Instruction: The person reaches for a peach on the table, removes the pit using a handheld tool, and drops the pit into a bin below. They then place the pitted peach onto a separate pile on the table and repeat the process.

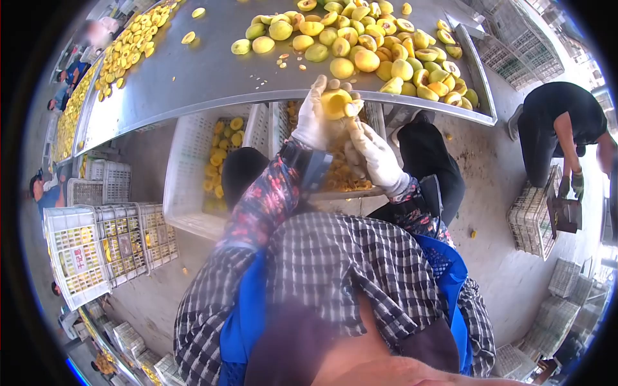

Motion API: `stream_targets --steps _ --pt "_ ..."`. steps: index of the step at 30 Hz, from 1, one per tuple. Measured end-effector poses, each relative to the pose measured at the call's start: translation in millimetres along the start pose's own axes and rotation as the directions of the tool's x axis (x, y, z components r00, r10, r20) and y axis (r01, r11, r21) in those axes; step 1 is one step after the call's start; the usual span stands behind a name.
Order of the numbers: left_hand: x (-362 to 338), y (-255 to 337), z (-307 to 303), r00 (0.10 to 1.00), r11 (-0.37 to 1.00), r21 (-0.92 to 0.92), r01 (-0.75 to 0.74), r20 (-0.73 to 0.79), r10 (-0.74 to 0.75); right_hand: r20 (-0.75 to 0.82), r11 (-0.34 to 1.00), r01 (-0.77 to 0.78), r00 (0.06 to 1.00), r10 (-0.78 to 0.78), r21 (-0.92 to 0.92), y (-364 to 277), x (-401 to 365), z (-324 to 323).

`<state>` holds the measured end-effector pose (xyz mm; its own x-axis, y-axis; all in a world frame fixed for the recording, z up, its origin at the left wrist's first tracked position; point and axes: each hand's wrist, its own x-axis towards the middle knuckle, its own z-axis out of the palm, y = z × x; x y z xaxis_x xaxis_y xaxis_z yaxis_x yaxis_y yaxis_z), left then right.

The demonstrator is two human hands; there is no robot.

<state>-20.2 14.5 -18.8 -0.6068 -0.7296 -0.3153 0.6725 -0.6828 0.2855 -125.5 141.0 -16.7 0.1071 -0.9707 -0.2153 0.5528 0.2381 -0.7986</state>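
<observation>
In front of my chest, at the near edge of the metal table (212, 67), my left hand (314, 122) in a white glove is closed around a yellow peach (335, 103). My right hand (376, 154), also gloved, has its fingers curled and raised against the right side of that fruit. Whatever the right fingers pinch is too small and hidden to name. Beyond my hands lies a heap of halved and whole peaches (367, 61) on the table. A few loose pits (283, 61) rest on the metal near the heap.
Below the table edge, a white crate (183, 161) holds peach halves, and another crate (380, 122) stands between my knees. Stacked crates (77, 254) of fruit stand left. At the right, a co-worker (563, 122) bends over a crate (531, 222). More halves (138, 35) lie at the table's far left.
</observation>
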Motion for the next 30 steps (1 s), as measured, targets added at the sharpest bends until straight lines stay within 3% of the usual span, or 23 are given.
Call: stream_targets --steps 1,2,5,6,7,8,9,11,12,13,14,15,17,18,19,20,21,22,23,24,25,27,30 --pt "2 4 -4 0.999 0.999 -0.023 -0.036 -0.009 0.036 -0.065 0.995 0.074 0.995 -0.079 -0.073 5 3 -1" --pt "8 7 -8 0.975 0.995 0.029 -0.095 -0.198 0.099 -0.068 0.974 0.087 0.992 -0.103 -0.207 14 6 -14" --pt "-17 29 -10 0.938 0.874 0.377 -0.308 -0.032 0.344 -0.067 0.784 0.085 0.985 -0.159 -0.615 36 7 -46" --pt "-20 40 -23 0.900 0.698 0.607 -0.380 0.068 0.431 -0.067 0.673 0.070 0.982 -0.175 -0.737 42 8 -57" --pt "-40 52 -10 0.892 0.453 0.830 -0.325 0.110 0.439 -0.067 0.547 0.050 0.979 -0.192 -0.836 48 8 -68" --pt "-46 64 -19 0.805 -0.020 0.910 -0.414 0.376 0.458 -0.088 0.484 -0.019 0.989 -0.121 -0.875 44 4 -69" --pt "-47 82 -39 0.852 -0.133 0.966 -0.222 0.259 0.456 -0.114 0.414 -0.083 0.992 -0.051 -0.907 41 0 -68" --pt "-71 113 -27 0.697 -0.531 0.846 0.050 0.352 0.625 -0.027 0.361 -0.006 0.998 -0.055 -0.933 47 -2 -73" --pt "-62 147 -63 0.719 -0.450 0.884 0.123 0.233 0.655 0.004 0.338 0.019 0.999 -0.046 -0.941 48 -3 -74" --pt "-77 157 -43 0.693 -0.512 0.805 0.298 0.187 0.696 0.035 0.314 0.045 0.999 -0.038 -0.948 47 -3 -71" --pt "-77 161 -41 0.624 -0.707 0.568 0.422 0.384 0.681 0.044 0.310 0.043 0.999 -0.003 -0.950 44 -2 -66" --pt "-75 165 -38 0.574 -0.792 0.273 0.547 0.566 0.592 0.061 0.326 0.056 0.998 0.003 -0.944 45 -1 -66" --pt "-47 162 -24 0.667 -0.812 0.500 0.302 0.498 0.555 0.090 0.351 0.081 0.996 0.010 -0.933 46 2 -66" --pt "-31 153 -3 0.787 -0.798 0.593 0.107 0.440 0.432 0.144 0.346 0.128 0.989 0.019 -0.930 45 3 -67" --pt "-11 138 6 0.816 -0.797 0.603 -0.021 0.471 0.335 0.150 0.346 0.127 0.988 0.039 -0.929 43 3 -66" --pt "0 114 29 0.875 -0.744 0.665 -0.061 0.394 0.280 0.153 0.347 0.124 0.987 0.057 -0.930 40 3 -64" --pt "30 101 24 0.888 -0.769 0.628 -0.121 0.415 0.199 0.155 0.346 0.119 0.985 0.075 -0.930 38 2 -63" --pt "50 83 29 0.906 -0.796 0.595 -0.113 0.391 0.164 0.202 0.329 0.186 0.979 0.014 -0.926 45 1 -69" --pt "76 71 24 0.904 -0.777 0.596 -0.203 0.419 0.086 0.248 0.305 0.250 0.968 -0.048 -0.919 53 0 -75" --pt "88 59 27 0.931 -0.765 0.612 -0.199 0.363 0.048 0.207 0.321 0.216 0.976 -0.063 -0.922 53 0 -71" --pt "104 49 20 0.936 -0.759 0.616 -0.209 0.350 0.026 0.166 0.338 0.182 0.983 -0.078 -0.923 51 -1 -70" --pt "126 37 4 0.911 -0.831 0.525 -0.183 0.408 0.057 0.284 0.277 0.314 0.948 -0.143 -0.908 60 -2 -83" --pt "116 48 7 0.918 -0.708 0.670 -0.222 0.388 0.079 0.372 0.209 0.424 0.895 -0.247 -0.881 70 -2 -95"
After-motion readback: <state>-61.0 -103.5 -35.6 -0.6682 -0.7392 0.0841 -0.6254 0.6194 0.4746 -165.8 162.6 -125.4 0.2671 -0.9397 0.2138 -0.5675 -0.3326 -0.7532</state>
